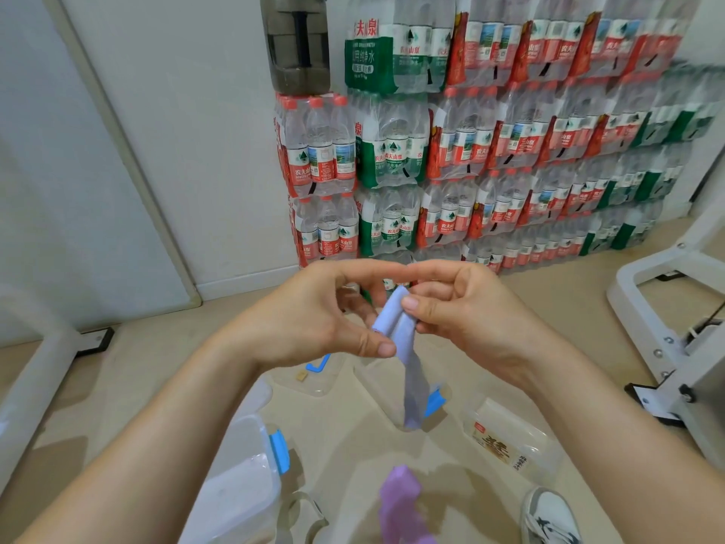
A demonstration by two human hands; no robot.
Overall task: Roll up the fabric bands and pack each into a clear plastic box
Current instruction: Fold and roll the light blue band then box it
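Both hands are raised at chest height over the floor. My left hand (325,312) and my right hand (463,308) pinch the top of a light blue fabric band (404,339), which is partly rolled at its upper end; its free tail hangs down toward the floor. A purple fabric band (400,500) lies on the floor below. A clear plastic box with a blue latch (251,465) sits at the lower left. Another clear box (396,390) with a blue clip lies behind the hanging tail. A third clear container (314,376) lies beyond it.
A clear packet with a printed label (506,441) lies on the floor at right. A shoe (549,516) shows at the bottom right. Stacked packs of water bottles (490,151) line the back wall. White metal frames stand at far right (659,308) and left (43,347).
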